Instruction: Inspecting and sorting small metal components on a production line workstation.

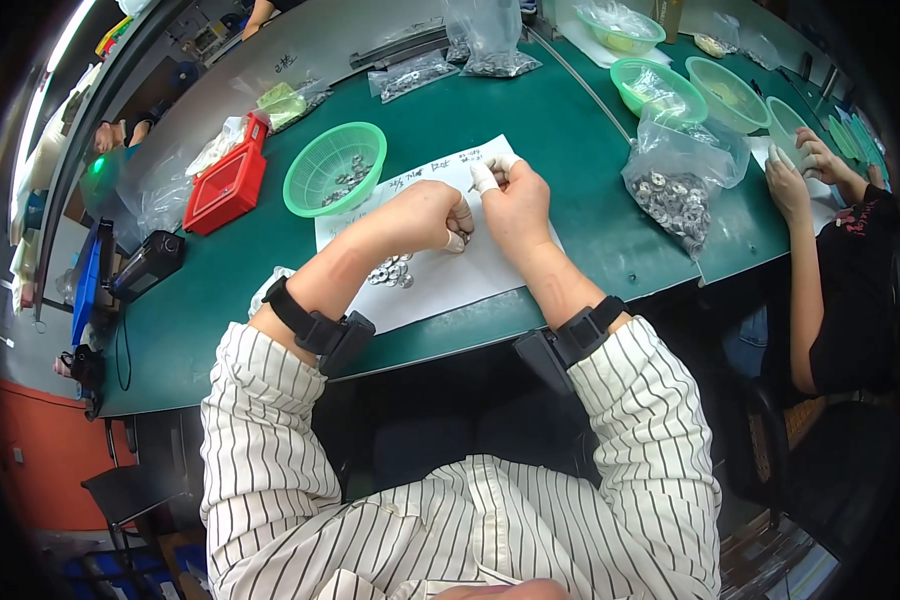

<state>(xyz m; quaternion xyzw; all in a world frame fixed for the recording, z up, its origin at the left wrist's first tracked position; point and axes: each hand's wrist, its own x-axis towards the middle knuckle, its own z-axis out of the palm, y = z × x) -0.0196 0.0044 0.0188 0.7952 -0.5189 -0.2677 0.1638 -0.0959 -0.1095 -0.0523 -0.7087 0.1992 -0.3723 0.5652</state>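
Small round metal pieces (392, 272) lie in a loose pile on a white sheet of paper (440, 290) with handwriting along its far edge. Just right of that pile, my left hand (432, 215) is bent down over the sheet, its fingers curled and pressed together, with pale covers on fingertips. My right hand (515, 200) is also closed, thumb against fingers, near the sheet's far right corner. Whatever either hand pinches is too small or hidden to name. A light green plastic basket (305, 165) holding more metal pieces stands left of my hands, over the paper's edge.
A red plastic bin (225, 190) and a black device (150, 265) stand to the left. Bags of metal parts (670, 205) lie to the right and at the back. More green baskets (660, 90) stand at the far right, where a co-worker's hands (795, 175) are raised over the table.
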